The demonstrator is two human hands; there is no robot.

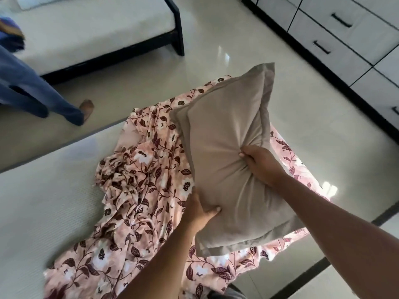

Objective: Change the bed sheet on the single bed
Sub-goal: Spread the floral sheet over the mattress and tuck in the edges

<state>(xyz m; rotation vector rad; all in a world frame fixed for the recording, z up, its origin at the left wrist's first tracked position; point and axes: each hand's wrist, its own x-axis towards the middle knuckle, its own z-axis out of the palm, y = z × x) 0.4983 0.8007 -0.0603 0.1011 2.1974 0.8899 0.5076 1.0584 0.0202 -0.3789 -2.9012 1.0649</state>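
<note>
Beige pillow (226,152) in both hands' grip.

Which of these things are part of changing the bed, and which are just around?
Part of the job: taupe flanged pillow, gripped by left hand and right hand; crumpled pink floral sheet; bare white mattress.

Just around: second black-framed bed; white drawer unit.
</note>
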